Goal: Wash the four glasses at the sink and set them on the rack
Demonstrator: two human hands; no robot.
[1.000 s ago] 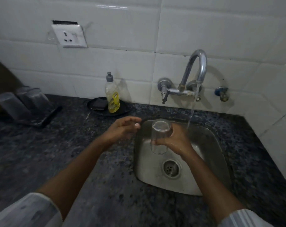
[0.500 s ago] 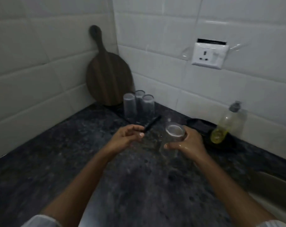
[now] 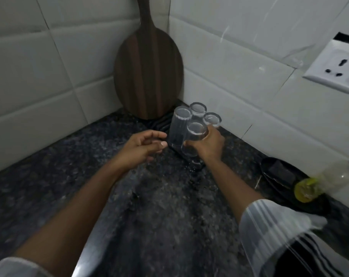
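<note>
Three clear glasses stand upside down on the dark ribbed rack (image 3: 159,122) in the corner: one at the left (image 3: 179,124), one at the back (image 3: 198,109), one at the right (image 3: 212,118). My right hand (image 3: 207,145) grips a fourth clear glass (image 3: 193,136), held upside down at the rack's front beside the others. Whether it rests on the rack I cannot tell. My left hand (image 3: 144,145) hovers just left of the glasses with loosely curled fingers, holding nothing.
A dark wooden board (image 3: 148,70) leans in the tiled corner behind the rack. At the right, a black dish with a sponge (image 3: 280,172) and a yellow soap bottle (image 3: 317,184) sit by the wall. A wall socket (image 3: 337,73) is above. The counter (image 3: 159,206) is dark granite.
The view swung from the sink to the corner. My right hand carried the glass from the sink leftward and turned it upside down at the rack. My left hand travelled alongside.
</note>
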